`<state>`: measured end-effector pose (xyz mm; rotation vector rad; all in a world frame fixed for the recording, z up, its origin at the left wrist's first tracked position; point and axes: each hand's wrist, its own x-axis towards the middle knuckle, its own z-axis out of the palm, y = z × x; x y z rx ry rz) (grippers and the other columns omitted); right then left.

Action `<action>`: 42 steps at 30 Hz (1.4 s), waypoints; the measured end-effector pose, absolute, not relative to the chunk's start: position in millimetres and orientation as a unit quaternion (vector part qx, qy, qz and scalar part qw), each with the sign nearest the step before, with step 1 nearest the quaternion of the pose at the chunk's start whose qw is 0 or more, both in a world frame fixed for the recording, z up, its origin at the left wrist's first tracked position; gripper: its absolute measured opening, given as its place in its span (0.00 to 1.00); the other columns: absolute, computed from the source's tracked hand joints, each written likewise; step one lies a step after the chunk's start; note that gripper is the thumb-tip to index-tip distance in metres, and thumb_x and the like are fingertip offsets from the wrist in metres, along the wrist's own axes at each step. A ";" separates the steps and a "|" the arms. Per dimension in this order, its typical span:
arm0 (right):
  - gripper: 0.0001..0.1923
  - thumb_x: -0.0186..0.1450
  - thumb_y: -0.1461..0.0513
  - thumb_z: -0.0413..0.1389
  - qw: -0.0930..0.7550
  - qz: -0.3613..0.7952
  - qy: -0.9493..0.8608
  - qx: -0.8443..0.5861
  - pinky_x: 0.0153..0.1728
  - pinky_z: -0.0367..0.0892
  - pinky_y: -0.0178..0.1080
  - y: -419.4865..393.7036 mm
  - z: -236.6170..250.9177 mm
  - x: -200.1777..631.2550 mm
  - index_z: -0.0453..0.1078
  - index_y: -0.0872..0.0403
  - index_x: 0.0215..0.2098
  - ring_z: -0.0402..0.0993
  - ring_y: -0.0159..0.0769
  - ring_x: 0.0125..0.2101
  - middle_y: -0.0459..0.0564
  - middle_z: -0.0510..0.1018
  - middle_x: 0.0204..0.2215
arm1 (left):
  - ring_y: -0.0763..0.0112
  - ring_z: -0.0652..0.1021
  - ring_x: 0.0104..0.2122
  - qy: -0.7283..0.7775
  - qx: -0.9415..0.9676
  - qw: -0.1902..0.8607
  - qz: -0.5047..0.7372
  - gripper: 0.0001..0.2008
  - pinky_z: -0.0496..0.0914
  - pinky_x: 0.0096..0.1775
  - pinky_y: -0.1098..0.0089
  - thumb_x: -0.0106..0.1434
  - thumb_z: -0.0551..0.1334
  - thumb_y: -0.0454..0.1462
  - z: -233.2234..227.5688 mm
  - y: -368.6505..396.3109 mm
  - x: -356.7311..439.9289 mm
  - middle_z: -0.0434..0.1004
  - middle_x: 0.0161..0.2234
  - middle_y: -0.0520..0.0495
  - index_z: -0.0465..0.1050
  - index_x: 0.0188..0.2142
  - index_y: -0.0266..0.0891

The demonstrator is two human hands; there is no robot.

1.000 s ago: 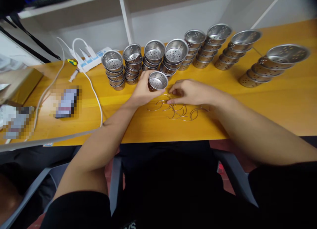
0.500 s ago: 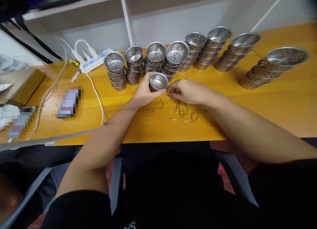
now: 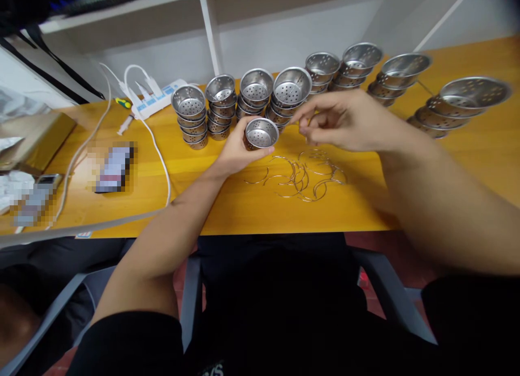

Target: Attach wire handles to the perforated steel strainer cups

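Note:
My left hand (image 3: pixel 238 151) is wrapped round a perforated metal cup (image 3: pixel 262 134), holding it tilted over the table with its mouth towards me. Nothing shows inside the cup but its holes. To the right of the cup, my right hand (image 3: pixel 341 121) is raised above the table, fingers bent and apart, with no object visible in them. Below it lies a loose scatter of thin curved metal wires (image 3: pixel 300 178).
Stacks of similar perforated cups (image 3: pixel 188 102) line the back of the yellow table (image 3: pixel 227 208). On the left are a power strip (image 3: pixel 156 101), a phone (image 3: pixel 114 169), a white cable (image 3: pixel 160 159) and a cardboard box (image 3: pixel 44 137). A shelf divider (image 3: pixel 209 32) rises behind.
My right hand has moved up and to the right, away from the cup's rim, and its fingers have spread. The left hand still holds the cup in nearly the same place.

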<state>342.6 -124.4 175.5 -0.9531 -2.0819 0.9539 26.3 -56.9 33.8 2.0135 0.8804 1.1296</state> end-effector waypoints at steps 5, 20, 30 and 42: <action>0.28 0.73 0.35 0.85 0.427 0.344 -0.770 -0.325 0.32 0.75 0.50 -122.3 194.2 322.5 0.89 0.47 0.45 0.78 0.40 0.26 0.50 0.84 0.29 | 0.42 0.92 0.66 0.348 0.757 0.323 0.448 0.54 0.88 0.73 0.40 0.55 0.95 0.65 51.8 -67.6 26.3 0.90 0.66 0.34 0.79 0.69 0.43; 0.26 0.78 0.35 0.70 0.387 0.254 -0.745 -0.480 0.49 0.82 0.57 -121.6 135.5 282.7 0.89 0.44 0.55 0.81 0.57 0.44 0.56 0.83 0.39 | 0.41 0.91 0.68 0.345 0.761 0.325 0.444 0.60 0.88 0.73 0.37 0.60 0.92 0.68 36.8 -61.8 33.5 0.85 0.66 0.37 0.69 0.77 0.48; 0.14 0.81 0.50 0.67 0.369 0.216 -0.754 -0.498 0.58 0.85 0.61 -122.3 127.1 274.4 0.91 0.48 0.53 0.84 0.56 0.42 0.57 0.86 0.39 | 0.46 0.92 0.62 0.326 0.766 0.329 0.446 0.58 0.91 0.68 0.40 0.62 0.92 0.66 43.2 -69.8 38.9 0.83 0.62 0.41 0.68 0.77 0.51; 0.18 0.80 0.48 0.67 0.375 0.211 -0.741 -0.515 0.57 0.87 0.60 -119.4 121.5 270.2 0.92 0.50 0.56 0.86 0.57 0.44 0.59 0.88 0.41 | 0.40 0.89 0.69 0.330 0.772 0.326 0.434 0.58 0.86 0.74 0.37 0.65 0.91 0.65 37.3 -68.8 37.6 0.81 0.65 0.40 0.66 0.80 0.52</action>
